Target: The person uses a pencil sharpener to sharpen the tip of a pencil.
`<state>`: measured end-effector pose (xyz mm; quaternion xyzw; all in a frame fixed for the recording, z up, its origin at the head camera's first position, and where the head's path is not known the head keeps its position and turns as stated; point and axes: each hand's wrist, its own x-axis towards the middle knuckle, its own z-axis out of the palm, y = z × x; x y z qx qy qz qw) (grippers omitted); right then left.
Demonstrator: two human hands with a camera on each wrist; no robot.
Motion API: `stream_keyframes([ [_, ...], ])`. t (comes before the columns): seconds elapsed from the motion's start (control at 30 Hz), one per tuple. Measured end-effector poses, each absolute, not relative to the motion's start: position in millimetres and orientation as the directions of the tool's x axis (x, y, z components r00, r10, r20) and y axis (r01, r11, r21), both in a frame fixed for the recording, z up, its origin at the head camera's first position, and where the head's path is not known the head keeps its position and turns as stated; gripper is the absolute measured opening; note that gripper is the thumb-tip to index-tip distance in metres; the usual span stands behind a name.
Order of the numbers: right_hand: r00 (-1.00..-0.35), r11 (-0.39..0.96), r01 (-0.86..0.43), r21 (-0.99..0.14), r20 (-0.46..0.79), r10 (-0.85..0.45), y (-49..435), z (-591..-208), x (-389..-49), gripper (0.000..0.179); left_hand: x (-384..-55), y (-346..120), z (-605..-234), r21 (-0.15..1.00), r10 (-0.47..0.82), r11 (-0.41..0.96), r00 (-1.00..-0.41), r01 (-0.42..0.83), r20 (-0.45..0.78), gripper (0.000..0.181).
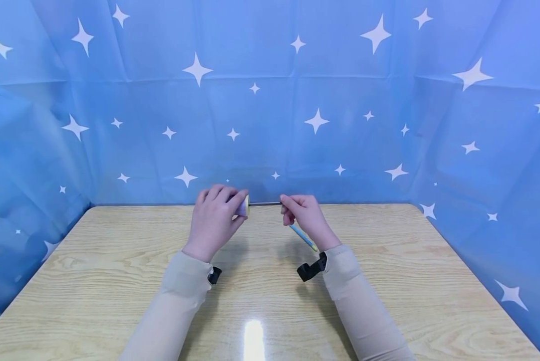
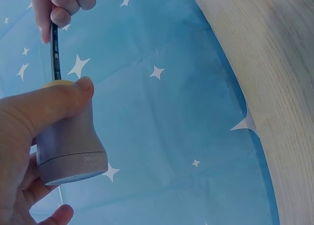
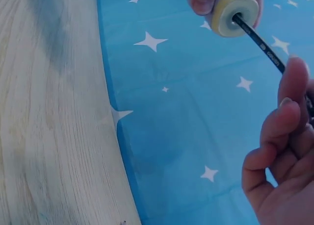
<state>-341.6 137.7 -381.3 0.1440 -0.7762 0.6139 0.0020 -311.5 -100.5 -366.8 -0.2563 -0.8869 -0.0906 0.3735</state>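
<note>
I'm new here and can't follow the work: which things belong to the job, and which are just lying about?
In the job:
Left hand, gripping the sharpener
Right hand, pinching the dark pencil, which runs into the sharpener's hole

Just about:
Blue stick, apparently on the table
Starry curtain behind

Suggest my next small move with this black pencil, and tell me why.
I'd probably turn the black pencil slightly with your right grip, while your left grip steadies what looks like a sharpener. The pencil's end already sits in its opening and your right grip pinches the shaft, so a small twist seems sensible.
</note>
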Motion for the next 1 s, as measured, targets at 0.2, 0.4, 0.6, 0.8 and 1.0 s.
stream_keyframes([
  [0.2, -0.964, 0.203, -0.187, -0.961, 0.140, -0.227, 139.5, -380.0, -342.8, 0.043, -311.6, -101.6, -366.9, -0.013, 0.383, 0.856, -0.618, 0.516, 0.686, 0.051],
  [0.4, -0.949, 0.236, -0.259, -0.937, 0.200, -0.245, 145.6, -375.7, -343.0, 0.037, -312.1, -104.2, -367.4, 0.013, 0.373, 0.861, -0.647, 0.509, 0.665, 0.052],
  [0.6, -0.922, 0.314, -0.346, -0.884, 0.259, -0.286, 143.9, -375.4, -340.6, 0.026, -311.9, -106.6, -368.0, 0.024, 0.363, 0.865, -0.660, 0.500, 0.658, 0.053],
  [0.8, -0.905, 0.404, -0.415, -0.815, 0.322, -0.280, 138.7, -378.0, -339.5, 0.017, -311.0, -105.2, -366.8, 0.002, 0.380, 0.860, -0.643, 0.510, 0.665, 0.050],
  [1.0, -0.900, 0.450, -0.430, -0.783, 0.331, -0.284, 137.9, -378.1, -339.5, 0.017, -310.5, -102.2, -366.1, -0.026, 0.390, 0.859, -0.621, 0.511, 0.680, 0.048],
])
